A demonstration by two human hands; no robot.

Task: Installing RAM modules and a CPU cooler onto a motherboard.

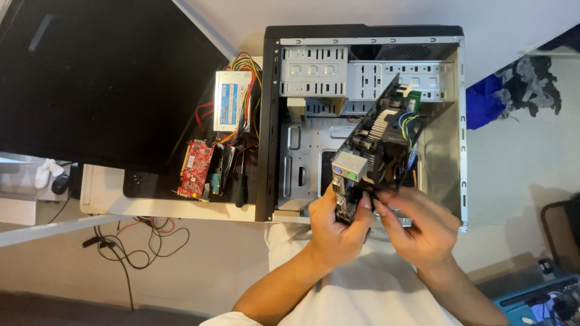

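both hands hold a motherboard (377, 142) tilted on edge over the open pc case (275, 121), which lies on its side on the worktop (151, 208). left hand (335, 232) is wrapped around the rear i/o end by the silver port block (349, 168), fingers curled tight on the board edge. right hand (417, 226) pinches the lower edge just beside it, thumb on top. so the board is off the case floor, far end up near the drive cage (314, 71), heatsink (382, 124) and coloured wires (408, 121) facing left.

to do this well, imo: grip by edges only, no pressure on the heatsink or the solder side. watch those wires, they look loose and could snag on the case wall. keep the port block leading toward the rear cutout; the tilt looks right for clearing the side rail.

beside the case on the left: a psu (231, 99) w/ its cable bundle, a red expansion card (194, 160), a screwdriver (240, 190). keep the board well apart from these, and don't rest it on the bare metal edge.
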